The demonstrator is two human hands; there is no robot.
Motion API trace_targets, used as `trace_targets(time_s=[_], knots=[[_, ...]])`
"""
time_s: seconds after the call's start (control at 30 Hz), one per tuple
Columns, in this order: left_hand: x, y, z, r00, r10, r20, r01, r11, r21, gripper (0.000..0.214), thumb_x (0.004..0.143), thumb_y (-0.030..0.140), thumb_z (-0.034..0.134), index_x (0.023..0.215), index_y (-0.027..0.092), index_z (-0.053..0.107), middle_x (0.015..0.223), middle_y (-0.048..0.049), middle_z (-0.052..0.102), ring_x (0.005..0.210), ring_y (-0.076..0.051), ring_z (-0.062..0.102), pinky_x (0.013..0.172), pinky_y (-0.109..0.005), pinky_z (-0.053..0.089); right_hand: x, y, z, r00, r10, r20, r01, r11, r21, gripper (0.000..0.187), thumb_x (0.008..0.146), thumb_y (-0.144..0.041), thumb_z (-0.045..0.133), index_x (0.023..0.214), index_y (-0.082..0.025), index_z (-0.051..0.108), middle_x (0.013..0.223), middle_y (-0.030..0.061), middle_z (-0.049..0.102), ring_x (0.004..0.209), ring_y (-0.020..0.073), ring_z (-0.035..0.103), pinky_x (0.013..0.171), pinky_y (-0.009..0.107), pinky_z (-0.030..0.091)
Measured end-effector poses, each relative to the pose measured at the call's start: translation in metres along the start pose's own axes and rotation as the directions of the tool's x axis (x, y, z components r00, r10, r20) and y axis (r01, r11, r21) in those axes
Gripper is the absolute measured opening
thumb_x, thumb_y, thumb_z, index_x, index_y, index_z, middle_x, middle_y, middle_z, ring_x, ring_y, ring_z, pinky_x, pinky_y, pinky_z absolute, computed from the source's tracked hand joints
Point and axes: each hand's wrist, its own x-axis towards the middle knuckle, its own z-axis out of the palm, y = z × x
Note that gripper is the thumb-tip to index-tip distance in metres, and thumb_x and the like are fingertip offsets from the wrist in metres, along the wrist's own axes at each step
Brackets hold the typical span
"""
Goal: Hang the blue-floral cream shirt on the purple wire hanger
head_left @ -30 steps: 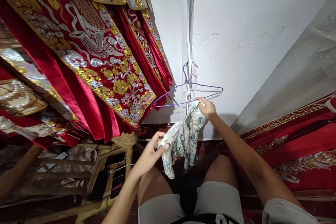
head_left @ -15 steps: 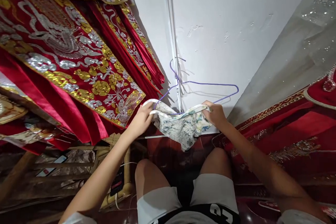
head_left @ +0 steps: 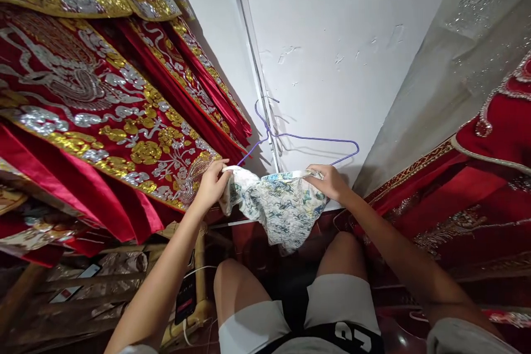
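A crinkled white garment [head_left: 286, 207] with a blue, green and yellow pattern hangs stretched between my hands, its pale top edge facing up. My left hand [head_left: 212, 183] pinches the left end of that edge. At the right end my right hand [head_left: 331, 181] is closed on the cloth, thumb and fingers pressed together. A purple hanger [head_left: 317, 138] stands upright behind the garment, its hook by the grey strip on the wall. Its lower bar is hidden by the cloth, so I cannot tell how far it sits inside.
Red costumes [head_left: 136, 116] with gold and silver sequins hang at the left, and more red embroidered cloth [head_left: 440, 204] at the right. A white wall [head_left: 332, 38] rises ahead. Low at the left, phones, one of them black [head_left: 185, 298] with a cable, lie on a bamboo rack [head_left: 201, 265].
The garment's top edge has been drawn straighter, and more of its patterned front hangs down. Both hands and the hanger appear further left, along with the whole view.
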Motion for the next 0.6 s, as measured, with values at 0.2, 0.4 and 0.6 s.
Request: trace_targets(time_s=[0.2,0.4,0.6], knots=[[0.008,0.007,0.011,0.999,-0.048,0.005,0.047,0.939,-0.342,0.023,0.085,0.041,0.062,0.08,0.02,0.054,0.094,-0.0073,0.066,0.083,-0.019,0.059,0.078,-0.031,0.048,0.001,-0.005,0.019,1.0,0.014,0.0,-0.014,0.999,0.039,0.018,0.086,-0.035,0.062,0.078,-0.019,0.067,0.077,0.0028,0.066,0.074,0.0214,0.059,0.067,0.029,0.04],[0.017,0.047,0.01,0.981,0.072,0.181,0.013,0.903,-0.43,0.033,0.087,0.041,0.069,0.111,0.018,0.066,0.087,-0.0033,0.063,0.072,-0.016,0.055,0.064,-0.025,0.043,-0.012,-0.013,0.004,0.979,0.067,-0.191,-0.07,0.997,-0.01,0.037,0.082,-0.029,0.059,0.116,-0.02,0.067,0.089,0.0052,0.069,0.066,0.0188,0.056,0.063,0.031,0.042],[0.017,0.047,-0.008,0.953,0.037,0.301,0.106,0.89,-0.444,0.036,0.085,0.046,0.072,0.103,0.015,0.072,0.08,-0.0037,0.067,0.063,-0.014,0.052,0.055,-0.024,0.038,0.018,-0.003,-0.061,0.856,0.061,-0.514,-0.117,0.99,-0.077,0.077,0.069,-0.019,0.061,0.145,-0.014,0.05,0.076,0.0023,0.063,0.058,0.0161,0.047,0.058,0.031,0.04]])
